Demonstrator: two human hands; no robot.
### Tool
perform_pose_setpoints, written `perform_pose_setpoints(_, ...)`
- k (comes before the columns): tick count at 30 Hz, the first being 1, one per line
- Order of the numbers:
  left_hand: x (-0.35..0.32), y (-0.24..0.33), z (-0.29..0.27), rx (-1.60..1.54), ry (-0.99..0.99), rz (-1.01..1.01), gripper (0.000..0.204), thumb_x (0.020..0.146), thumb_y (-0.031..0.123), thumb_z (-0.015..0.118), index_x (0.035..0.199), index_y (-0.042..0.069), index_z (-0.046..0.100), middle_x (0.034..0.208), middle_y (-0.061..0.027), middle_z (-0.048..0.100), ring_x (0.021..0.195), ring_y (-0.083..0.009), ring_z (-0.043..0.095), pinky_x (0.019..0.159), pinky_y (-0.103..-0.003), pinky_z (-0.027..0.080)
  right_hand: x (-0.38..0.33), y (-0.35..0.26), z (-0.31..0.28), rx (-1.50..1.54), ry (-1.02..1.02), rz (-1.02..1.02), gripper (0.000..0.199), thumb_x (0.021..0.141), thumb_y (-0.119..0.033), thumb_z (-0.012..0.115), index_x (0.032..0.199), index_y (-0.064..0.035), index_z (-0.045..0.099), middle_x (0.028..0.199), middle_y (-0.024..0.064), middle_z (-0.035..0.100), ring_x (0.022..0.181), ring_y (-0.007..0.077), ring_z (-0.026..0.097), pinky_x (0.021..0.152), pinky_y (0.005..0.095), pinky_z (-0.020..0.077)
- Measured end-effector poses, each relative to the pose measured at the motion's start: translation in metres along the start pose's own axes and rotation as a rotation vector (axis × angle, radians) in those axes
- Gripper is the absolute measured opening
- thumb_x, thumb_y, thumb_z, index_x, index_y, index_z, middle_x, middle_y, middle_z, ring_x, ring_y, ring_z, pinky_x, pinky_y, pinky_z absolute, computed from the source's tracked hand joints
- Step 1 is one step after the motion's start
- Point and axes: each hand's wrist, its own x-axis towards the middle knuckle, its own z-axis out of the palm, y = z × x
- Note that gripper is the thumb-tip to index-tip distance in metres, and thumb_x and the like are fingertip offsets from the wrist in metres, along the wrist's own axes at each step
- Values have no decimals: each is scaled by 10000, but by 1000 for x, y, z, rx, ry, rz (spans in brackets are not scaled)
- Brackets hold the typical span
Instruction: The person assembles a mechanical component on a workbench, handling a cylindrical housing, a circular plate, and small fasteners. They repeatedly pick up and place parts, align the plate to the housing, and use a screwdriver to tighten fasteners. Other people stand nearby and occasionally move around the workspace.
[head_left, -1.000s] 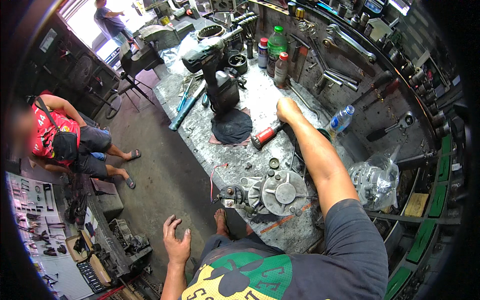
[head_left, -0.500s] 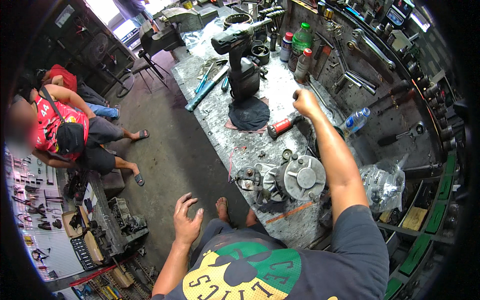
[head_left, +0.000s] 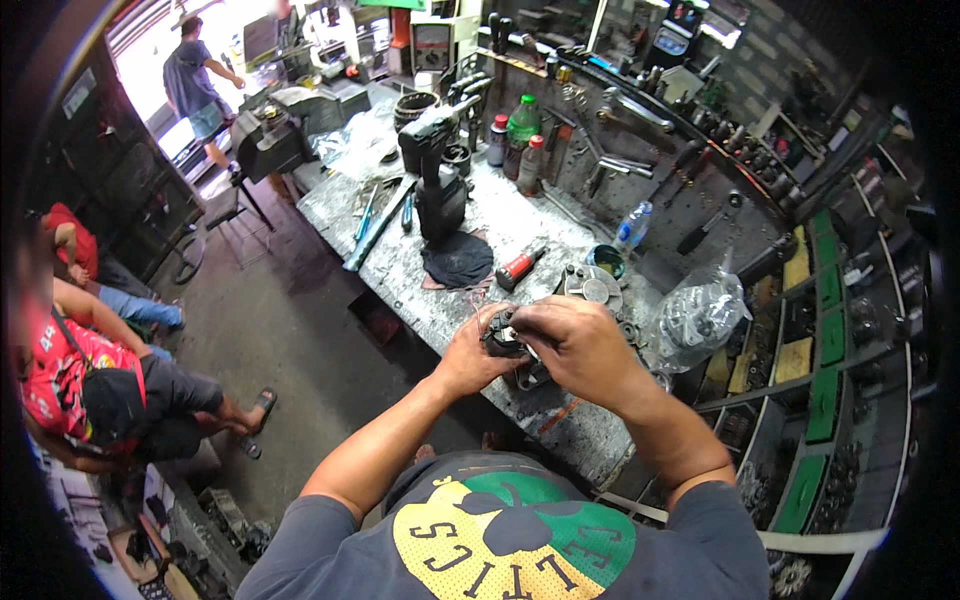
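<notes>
My left hand [head_left: 466, 358] is wrapped around a small black and metal part [head_left: 502, 338] near the front edge of the bench. Above the same part, my right hand [head_left: 578, 345] has its fingers pinched together at the top; whatever is between them is hidden or too small to name. Just beyond my right hand lies a round metal motor housing [head_left: 594, 286], partly covered by the hand. A short red and black tool [head_left: 520, 268] rests past my hands. Farther back, a black cordless impact wrench [head_left: 436, 185] stands upright on a dark cloth [head_left: 458, 262].
On the metal-topped bench [head_left: 385, 285] are a long blue-handled tool [head_left: 378, 226], several bottles [head_left: 522, 120], a small tub [head_left: 606, 261] and a clear plastic bag [head_left: 700, 312]. Green-fronted bins [head_left: 825, 335] line the right. People [head_left: 110, 370] sit at left; another person [head_left: 195, 85] walks behind.
My right hand has come back from the far side of the bench. My left hand has risen from beside the bench, and both now meet at the black part. The view has shifted.
</notes>
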Motion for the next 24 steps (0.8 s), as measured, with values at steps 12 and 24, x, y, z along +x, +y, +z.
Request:
perform_pose_setpoints(12,-7,-3,0,-164,-16,-74,705,812,195,908,1442,82,614,1271,-184,750,1203,-362,733,1050,-447,568,-14,9,44,-292,30,153,175,944,-72,762,1113,-45,798,986,180,780,904,389,757,816,473,608)
perform_pose_setpoints(24,-7,1,3,-281,-14,-130,679,813,171,907,1423,88,621,1251,-157,755,1175,-299,733,1070,-407,552,-16,12,47,-483,-72,117,310,950,-122,734,1260,-104,735,1041,157,749,987,375,741,912,481,593)
